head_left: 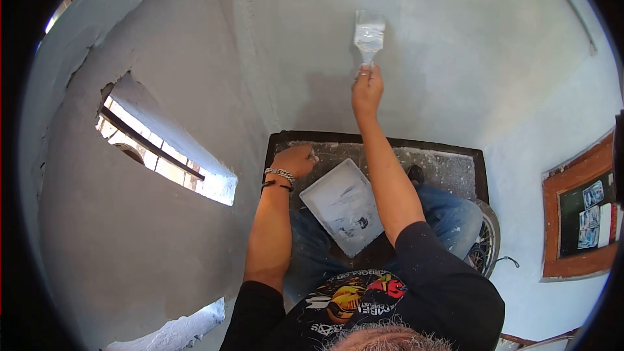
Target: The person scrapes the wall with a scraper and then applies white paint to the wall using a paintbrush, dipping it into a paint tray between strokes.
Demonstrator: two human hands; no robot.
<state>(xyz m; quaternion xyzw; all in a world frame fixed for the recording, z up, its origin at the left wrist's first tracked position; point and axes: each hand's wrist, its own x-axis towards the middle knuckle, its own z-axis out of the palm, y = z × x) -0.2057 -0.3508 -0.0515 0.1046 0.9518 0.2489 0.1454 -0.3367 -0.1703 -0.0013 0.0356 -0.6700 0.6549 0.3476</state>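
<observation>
My right hand [368, 94] is closed around the handle of a wide paintbrush [370, 32], raised with its bristles up against the grey-white wall [448, 45]. White paint coats the brush. My left hand [295, 160], with a chain bracelet and a dark band at the wrist, is held low with its fingers curled. Whitish marks show at its fingertips; whether it grips anything is hidden. Just beside it, apart from the fingers, a pale paint tray [325, 196] lies tilted over my lap, with grey-white paint and dark smears inside.
A dark-edged, paint-spattered ledge [448, 168] lies at the foot of the wall. To the left, a grey wall [175, 247] has a slot opening with a dark bar [153, 140]. At right are a spoked wheel [484, 240] and a wood-framed opening [552, 221].
</observation>
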